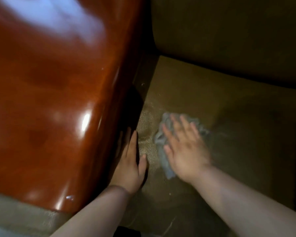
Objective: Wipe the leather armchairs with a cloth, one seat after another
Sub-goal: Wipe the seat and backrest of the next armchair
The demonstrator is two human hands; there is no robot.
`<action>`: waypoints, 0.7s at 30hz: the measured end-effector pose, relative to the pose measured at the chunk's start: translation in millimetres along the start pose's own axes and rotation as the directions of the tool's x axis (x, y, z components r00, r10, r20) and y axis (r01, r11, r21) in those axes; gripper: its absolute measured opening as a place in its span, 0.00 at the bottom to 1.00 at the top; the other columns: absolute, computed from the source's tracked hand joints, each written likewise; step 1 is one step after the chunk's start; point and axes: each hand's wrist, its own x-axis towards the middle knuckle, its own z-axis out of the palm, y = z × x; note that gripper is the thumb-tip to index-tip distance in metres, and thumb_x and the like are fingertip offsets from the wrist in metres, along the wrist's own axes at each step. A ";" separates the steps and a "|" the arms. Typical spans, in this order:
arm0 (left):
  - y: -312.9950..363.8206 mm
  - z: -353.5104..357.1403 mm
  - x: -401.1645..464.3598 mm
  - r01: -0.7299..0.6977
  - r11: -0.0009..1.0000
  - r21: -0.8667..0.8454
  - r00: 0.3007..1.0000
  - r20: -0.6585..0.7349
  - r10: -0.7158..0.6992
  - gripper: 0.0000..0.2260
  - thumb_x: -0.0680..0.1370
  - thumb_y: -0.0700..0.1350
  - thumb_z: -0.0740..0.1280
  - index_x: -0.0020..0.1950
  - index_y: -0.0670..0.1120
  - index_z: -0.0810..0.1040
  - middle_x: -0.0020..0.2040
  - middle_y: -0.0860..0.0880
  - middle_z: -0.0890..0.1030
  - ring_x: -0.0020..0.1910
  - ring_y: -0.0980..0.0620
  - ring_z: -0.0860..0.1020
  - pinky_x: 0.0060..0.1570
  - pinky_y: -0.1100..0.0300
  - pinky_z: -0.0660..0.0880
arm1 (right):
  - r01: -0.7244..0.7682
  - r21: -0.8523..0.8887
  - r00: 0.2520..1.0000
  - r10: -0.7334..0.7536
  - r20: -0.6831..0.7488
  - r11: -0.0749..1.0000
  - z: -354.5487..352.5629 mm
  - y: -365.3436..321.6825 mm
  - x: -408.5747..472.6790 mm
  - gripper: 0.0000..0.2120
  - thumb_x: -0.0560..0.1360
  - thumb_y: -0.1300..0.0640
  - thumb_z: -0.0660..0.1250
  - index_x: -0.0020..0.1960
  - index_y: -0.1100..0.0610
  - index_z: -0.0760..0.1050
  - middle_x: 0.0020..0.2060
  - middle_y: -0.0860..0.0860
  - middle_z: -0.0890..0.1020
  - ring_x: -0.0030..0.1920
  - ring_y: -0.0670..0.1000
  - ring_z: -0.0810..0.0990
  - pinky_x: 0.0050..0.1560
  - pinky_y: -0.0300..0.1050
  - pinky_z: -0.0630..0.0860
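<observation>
Both hands are down on the seat cushion (203, 93), right hand (184, 147) flat with fingers spread pressing the grey cloth (162, 146) mid-wipe, left hand (132, 159) open against the glossy wooden armrest (58, 100), so next I'd guess sweeping toward the unwiped far side

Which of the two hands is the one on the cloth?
The right hand: it lies flat with fingers spread on the grey cloth on the seat. The left hand rests bare beside the glossy wooden armrest.
</observation>
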 end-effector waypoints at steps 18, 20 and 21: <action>-19.2 16.8 -26.3 -0.047 0.998 0.033 0.991 -0.120 0.051 0.36 0.81 0.60 0.56 0.86 0.46 0.55 0.87 0.49 0.49 0.84 0.57 0.41 0.81 0.60 0.41 | 0.297 -0.116 0.955 -0.294 0.043 0.948 15.5 19.3 -49.3 0.34 0.80 0.35 0.52 0.81 0.50 0.63 0.81 0.57 0.61 0.81 0.61 0.57 0.77 0.60 0.55; -21.3 19.3 -25.9 -0.039 0.999 0.017 0.993 -0.111 0.040 0.36 0.81 0.61 0.56 0.86 0.48 0.54 0.87 0.50 0.48 0.85 0.53 0.44 0.81 0.54 0.44 | -0.042 -0.134 0.999 0.039 -0.029 0.990 7.7 74.2 -37.9 0.36 0.79 0.34 0.50 0.82 0.52 0.61 0.80 0.61 0.63 0.81 0.64 0.57 0.78 0.61 0.55; -22.8 20.2 -25.6 -0.047 0.999 0.023 0.990 -0.129 0.049 0.36 0.80 0.60 0.56 0.86 0.47 0.54 0.87 0.50 0.49 0.85 0.51 0.45 0.81 0.54 0.44 | -0.247 -0.101 0.969 0.245 -0.038 0.964 1.9 97.3 -32.5 0.37 0.80 0.33 0.47 0.83 0.52 0.56 0.81 0.62 0.61 0.81 0.64 0.55 0.80 0.61 0.53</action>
